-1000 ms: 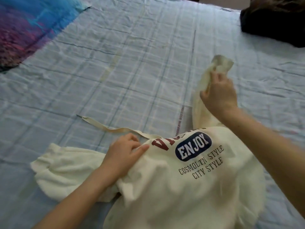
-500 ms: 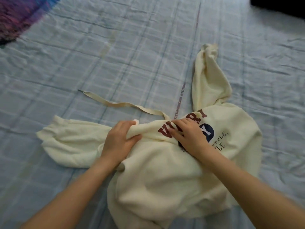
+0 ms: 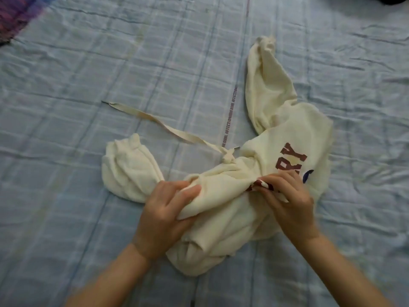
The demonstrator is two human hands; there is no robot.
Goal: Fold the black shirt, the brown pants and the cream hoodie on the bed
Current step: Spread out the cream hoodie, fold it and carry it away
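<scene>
The cream hoodie (image 3: 223, 235) lies bunched in the middle of the bed, with red letters showing on its right side. One sleeve (image 3: 265, 85) stretches up and away, the other sleeve (image 3: 126, 169) lies crumpled to the left. A flat drawstring (image 3: 159, 122) trails out to the upper left. My left hand (image 3: 163, 213) grips a fold of the hoodie's body. My right hand (image 3: 290, 202) pinches the printed fabric just beside it. No black shirt or brown pants can be made out clearly.
A wrinkled light blue checked bedsheet (image 3: 88, 63) covers the whole bed. A purple and blue patterned cloth (image 3: 13, 16) shows at the top left corner. A dark item (image 3: 389, 1) sits at the top right edge.
My right hand let go of the raised sleeve and came down onto the hoodie's chest print. Both hands have gathered the fabric toward me, and the left sleeve has bunched inward.
</scene>
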